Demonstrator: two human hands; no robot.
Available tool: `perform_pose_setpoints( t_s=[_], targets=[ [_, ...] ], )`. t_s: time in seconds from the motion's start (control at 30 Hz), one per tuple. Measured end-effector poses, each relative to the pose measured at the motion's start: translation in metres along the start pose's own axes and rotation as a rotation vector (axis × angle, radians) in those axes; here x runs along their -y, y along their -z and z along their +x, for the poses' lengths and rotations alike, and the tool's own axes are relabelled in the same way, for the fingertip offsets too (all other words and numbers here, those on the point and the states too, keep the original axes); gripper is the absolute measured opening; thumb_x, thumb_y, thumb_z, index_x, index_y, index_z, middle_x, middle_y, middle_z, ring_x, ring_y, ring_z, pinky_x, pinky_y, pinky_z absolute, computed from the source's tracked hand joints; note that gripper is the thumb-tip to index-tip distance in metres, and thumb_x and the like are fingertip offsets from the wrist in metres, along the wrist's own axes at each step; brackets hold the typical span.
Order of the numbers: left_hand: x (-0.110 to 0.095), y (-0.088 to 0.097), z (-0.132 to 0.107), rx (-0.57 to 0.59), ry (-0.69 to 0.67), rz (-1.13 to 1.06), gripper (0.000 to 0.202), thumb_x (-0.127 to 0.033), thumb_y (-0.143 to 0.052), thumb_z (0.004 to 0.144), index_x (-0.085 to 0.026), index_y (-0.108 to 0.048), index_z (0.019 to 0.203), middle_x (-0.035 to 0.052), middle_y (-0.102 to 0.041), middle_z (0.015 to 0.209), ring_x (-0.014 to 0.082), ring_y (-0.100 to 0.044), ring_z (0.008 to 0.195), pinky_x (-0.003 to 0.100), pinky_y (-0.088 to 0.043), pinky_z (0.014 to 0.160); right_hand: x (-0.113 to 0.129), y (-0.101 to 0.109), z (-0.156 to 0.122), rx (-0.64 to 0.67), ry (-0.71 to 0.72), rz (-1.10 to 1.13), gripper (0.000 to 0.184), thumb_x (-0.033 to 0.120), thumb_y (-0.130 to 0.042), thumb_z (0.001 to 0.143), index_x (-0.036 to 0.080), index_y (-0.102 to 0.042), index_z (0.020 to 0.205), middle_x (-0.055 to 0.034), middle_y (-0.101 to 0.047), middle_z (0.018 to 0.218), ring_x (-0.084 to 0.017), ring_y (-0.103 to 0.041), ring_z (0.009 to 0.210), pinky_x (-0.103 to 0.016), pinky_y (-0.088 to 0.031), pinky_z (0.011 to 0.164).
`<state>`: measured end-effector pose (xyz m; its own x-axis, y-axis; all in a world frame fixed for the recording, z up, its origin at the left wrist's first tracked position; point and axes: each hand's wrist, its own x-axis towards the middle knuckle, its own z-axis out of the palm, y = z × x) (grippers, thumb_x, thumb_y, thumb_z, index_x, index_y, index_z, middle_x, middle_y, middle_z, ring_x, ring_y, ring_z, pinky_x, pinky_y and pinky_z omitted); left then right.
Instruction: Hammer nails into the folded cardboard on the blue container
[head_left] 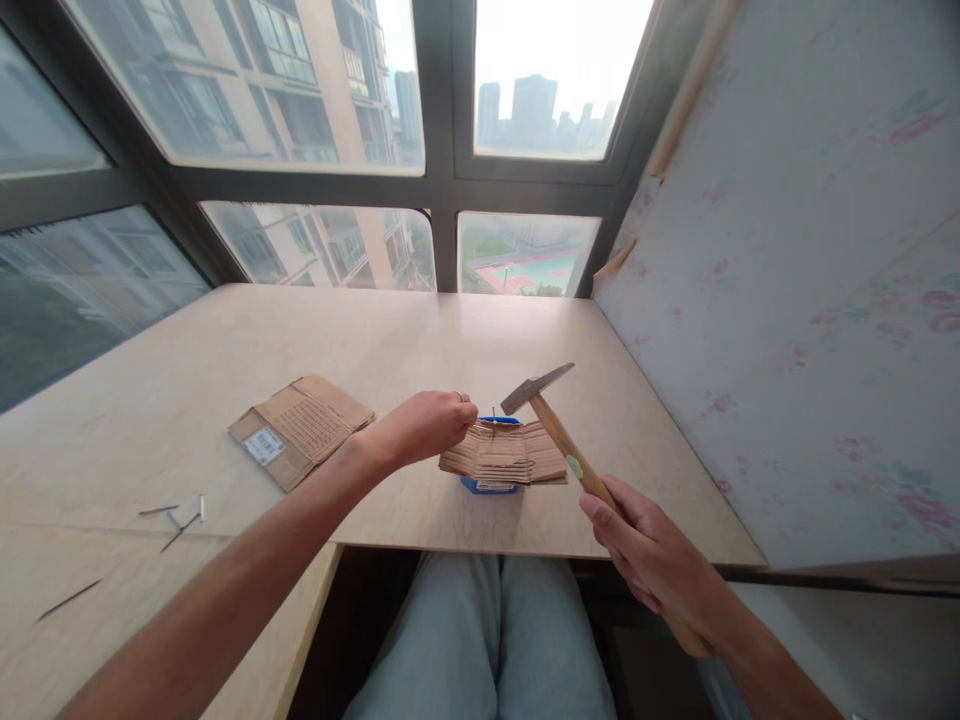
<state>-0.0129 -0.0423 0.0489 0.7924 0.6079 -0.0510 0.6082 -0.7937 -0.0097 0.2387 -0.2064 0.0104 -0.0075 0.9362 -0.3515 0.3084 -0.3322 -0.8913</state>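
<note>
Hammer raised in right hand, grip closed around lower half of wooden handle, head apart from everything and just right of upright nail. Left hand just beside nail, grip curled nearly closed, fingertips partly hidden; cannot tell about any hold on nail. Nail apparently standing at far side of folded corrugated cardboard, resting across blue box near front edge of surface.

For a sound strike, in judgement: set nail straight first, then tap lightly with face square to nail head. Keep left fingertips low and out of hammer's line, being very near the likely point of impact. Swing from wrist, in short strokes. Watch for layered cardboard, probably springy and apt to slide or tip on narrower box.

On flattened cardboard to the left, white label with barcode-like marks, plus rows of dark print, too small to read. On front of blue box, pale and reddish print, also illegible. On hammer handle, small green sticker without readable words. At far left, loose nails scattered on surface.
</note>
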Motion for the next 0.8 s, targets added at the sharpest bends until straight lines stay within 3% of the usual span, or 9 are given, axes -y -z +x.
perform_pose_setpoints(
  t_s=[0.37,0.57,0.8],
  targets=[
    [0.007,0.0,0.009,0.058,-0.085,-0.056,0.025,0.001,-0.047,0.087,-0.015,-0.066,0.09,0.0076,-0.065,0.093,0.016,-0.063,0.075,0.026,-0.038,0.059,-0.002,0.001,0.0,-0.008,-0.017,0.015,0.046,0.07,-0.048,0.088,0.025,-0.04,0.081,0.0142,-0.034,0.046,-0.003,-0.025,0.026,-0.013,-0.022,0.022],
    [0.004,0.002,0.023,0.104,-0.12,-0.005,0.026,0.001,-0.046,0.086,-0.014,-0.067,0.086,0.0086,-0.067,0.094,0.0175,-0.065,0.076,0.028,-0.038,0.06,-0.009,0.003,0.0,-0.01,-0.016,0.025,0.047,0.07,-0.046,0.089,0.025,-0.039,0.079,0.0136,-0.035,0.048,-0.003,-0.026,0.027,-0.013,-0.022,0.023],
    [0.003,0.004,0.031,0.098,-0.078,-0.061,0.019,-0.009,-0.044,0.093,-0.015,-0.062,0.097,0.0087,-0.071,0.088,0.0203,-0.066,0.078,0.029,-0.036,0.06,-0.011,0.004,0.001,-0.013,-0.028,0.028,0.046,0.069,-0.047,0.089,0.025,-0.039,0.079,0.0134,-0.035,0.048,-0.003,-0.026,0.026,-0.013,-0.022,0.023]
  ],
)
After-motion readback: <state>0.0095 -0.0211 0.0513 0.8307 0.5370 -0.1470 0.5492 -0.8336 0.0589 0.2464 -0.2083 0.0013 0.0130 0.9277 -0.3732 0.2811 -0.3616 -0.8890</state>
